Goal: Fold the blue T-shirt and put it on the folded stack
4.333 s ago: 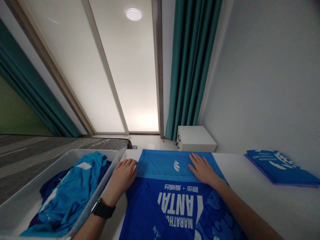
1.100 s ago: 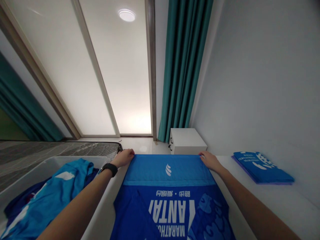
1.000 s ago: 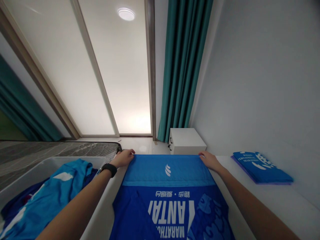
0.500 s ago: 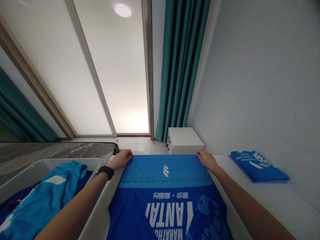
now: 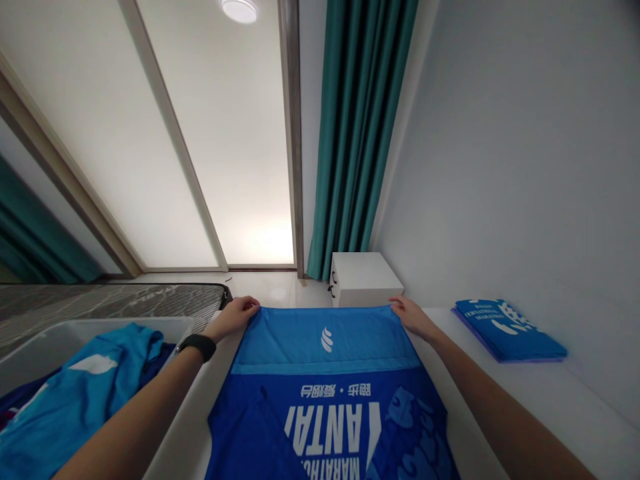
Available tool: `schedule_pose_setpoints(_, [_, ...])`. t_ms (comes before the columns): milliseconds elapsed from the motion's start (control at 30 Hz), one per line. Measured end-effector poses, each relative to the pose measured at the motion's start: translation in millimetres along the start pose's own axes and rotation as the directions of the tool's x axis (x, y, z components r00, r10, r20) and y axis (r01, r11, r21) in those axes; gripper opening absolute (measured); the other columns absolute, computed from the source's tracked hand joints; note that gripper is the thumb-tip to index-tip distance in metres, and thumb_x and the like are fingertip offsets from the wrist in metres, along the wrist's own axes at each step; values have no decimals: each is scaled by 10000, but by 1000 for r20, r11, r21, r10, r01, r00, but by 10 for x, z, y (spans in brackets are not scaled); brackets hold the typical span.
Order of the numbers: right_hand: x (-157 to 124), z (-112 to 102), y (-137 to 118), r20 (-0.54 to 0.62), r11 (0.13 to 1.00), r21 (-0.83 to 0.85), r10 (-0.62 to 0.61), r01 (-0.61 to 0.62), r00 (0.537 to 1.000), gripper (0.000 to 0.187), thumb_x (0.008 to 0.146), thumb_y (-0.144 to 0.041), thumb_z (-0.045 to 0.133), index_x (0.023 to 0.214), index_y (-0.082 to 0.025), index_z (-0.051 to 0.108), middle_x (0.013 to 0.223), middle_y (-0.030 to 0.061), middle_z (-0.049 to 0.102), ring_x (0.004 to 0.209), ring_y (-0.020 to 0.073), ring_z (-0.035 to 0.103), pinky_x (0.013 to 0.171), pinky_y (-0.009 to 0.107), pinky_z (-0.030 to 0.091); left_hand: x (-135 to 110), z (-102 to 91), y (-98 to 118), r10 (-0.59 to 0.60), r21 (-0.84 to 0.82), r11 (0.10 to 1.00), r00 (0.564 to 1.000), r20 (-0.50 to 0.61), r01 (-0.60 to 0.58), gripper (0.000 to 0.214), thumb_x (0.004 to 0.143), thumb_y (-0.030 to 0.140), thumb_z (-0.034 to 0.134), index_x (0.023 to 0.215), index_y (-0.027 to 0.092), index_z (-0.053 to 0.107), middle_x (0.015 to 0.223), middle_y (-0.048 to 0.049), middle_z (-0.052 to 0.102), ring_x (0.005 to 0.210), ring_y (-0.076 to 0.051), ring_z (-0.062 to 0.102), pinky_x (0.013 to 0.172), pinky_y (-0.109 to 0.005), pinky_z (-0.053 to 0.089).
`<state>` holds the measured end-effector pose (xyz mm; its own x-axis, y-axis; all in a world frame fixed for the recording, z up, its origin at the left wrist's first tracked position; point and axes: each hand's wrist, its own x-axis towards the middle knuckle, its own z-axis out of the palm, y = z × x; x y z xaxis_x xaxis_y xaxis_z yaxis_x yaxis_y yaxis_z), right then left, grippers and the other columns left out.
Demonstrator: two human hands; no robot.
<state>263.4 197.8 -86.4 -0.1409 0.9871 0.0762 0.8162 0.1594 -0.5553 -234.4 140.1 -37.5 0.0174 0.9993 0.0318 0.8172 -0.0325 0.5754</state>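
Observation:
A blue fabric piece [image 5: 323,390], printed with upside-down white marathon lettering, lies spread on the white surface in front of me. Its far end is a lighter blue band with a small white logo; whether it is a shirt or a bag I cannot tell. My left hand [image 5: 241,311], with a black band on the wrist, pinches the far left corner. At the far right corner, my right hand [image 5: 407,313] has its thumb and fingertips closed on the edge. The near end of the fabric runs out of view.
To the left stands a translucent bin [image 5: 173,325] with crumpled blue clothes [image 5: 95,380]. A folded blue cloth stack [image 5: 510,331] lies at right by the wall. Beyond are a small white cabinet [image 5: 365,273], a teal curtain [image 5: 345,147] and frosted sliding doors [image 5: 240,147].
The view has shifted slightly, so most things sit a little further left. Both hands remain at the fabric's far corners; the right fingers look slightly straighter.

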Motion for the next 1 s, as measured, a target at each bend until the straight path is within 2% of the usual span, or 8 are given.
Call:
schedule_pose_setpoints(67, [13, -1, 11, 41, 999, 44, 21, -23, 999, 294, 825, -216, 491, 1037, -134, 677, 764, 54, 691, 688, 174, 627, 625, 254, 455, 14, -15, 11, -3, -7, 1000, 999, 39, 3, 370, 722, 486, 520, 826, 172, 686, 813, -72, 721, 790, -241, 656, 728, -302, 481])
schedule_pose_setpoints(167, [37, -12, 13, 88, 995, 84, 43, -50, 995, 216, 785, -213, 526, 875, -132, 705, 685, 36, 677, 623, 159, 596, 570, 240, 421, 21, -36, 29, -10, 2, 1000, 996, 88, 10, 307, 682, 470, 556, 705, 181, 660, 672, -35, 671, 697, -221, 627, 665, -288, 455])
schedule_pose_setpoints(300, [50, -58, 4, 112, 993, 93, 60, -70, 992, 181, 765, -238, 546, 644, -159, 656, 568, 0, 618, 566, 144, 542, 541, 237, 371, -5, -64, 53, -11, -1, 1000, 996, 86, 11, 258, 672, 441, 564, 596, 196, 599, 592, -9, 610, 648, -201, 592, 647, -282, 430])
schedule_pose_setpoints(400, [44, -112, -9, 101, 994, 83, 67, -75, 993, 206, 750, -254, 562, 568, -174, 614, 521, -17, 574, 556, 142, 517, 540, 242, 342, -42, -94, 66, -5, -17, 1000, 997, 76, 6, 279, 676, 458, 567, 589, 196, 598, 588, -9, 601, 634, -198, 578, 637, -285, 422])
schedule_pose_setpoints(800, [-150, -419, -193, 13, 993, 109, 36, -37, 999, 179, 777, -275, 541, 740, -163, 675, 620, 6, 641, 638, 169, 576, 604, 249, 390, -221, -322, 219, 25, -73, 997, 998, -58, -30, 379, 690, 521, 540, 712, 166, 668, 587, -2, 583, 598, -172, 532, 568, -269, 375])
schedule_pose_setpoints(1000, [-347, -623, -353, -11, 988, 145, 49, -47, 999, 187, 813, -272, 522, 811, -167, 677, 559, 0, 642, 566, 146, 571, 556, 232, 380, -393, -431, 356, 29, -109, 993, 995, -100, -40, 376, 721, 524, 519, 738, 168, 636, 555, 3, 577, 542, -161, 540, 515, -251, 367])
